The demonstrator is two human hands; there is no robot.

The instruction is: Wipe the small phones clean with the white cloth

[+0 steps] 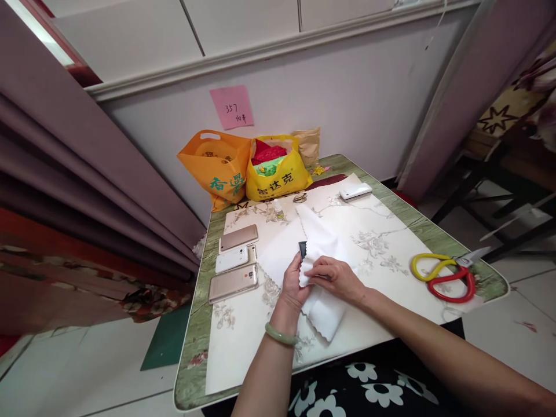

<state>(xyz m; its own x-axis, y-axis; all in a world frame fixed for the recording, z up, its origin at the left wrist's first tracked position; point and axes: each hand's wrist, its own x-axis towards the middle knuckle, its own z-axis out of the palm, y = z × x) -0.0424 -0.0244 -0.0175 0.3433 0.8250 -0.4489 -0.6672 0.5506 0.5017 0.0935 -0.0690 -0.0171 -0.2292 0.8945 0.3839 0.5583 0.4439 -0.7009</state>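
My left hand grips a dark phone, of which only the top corner shows, together with a white scalloped cloth. My right hand presses and pinches that cloth against the phone. A second white cloth lies flat behind them on the floral table cover. I wear a green bangle on my left wrist.
Three phones lie in a row at the left. A small dropper bottle, a white phone, an orange bag and a yellow bag stand at the back. Red and yellow scissors lie at the right.
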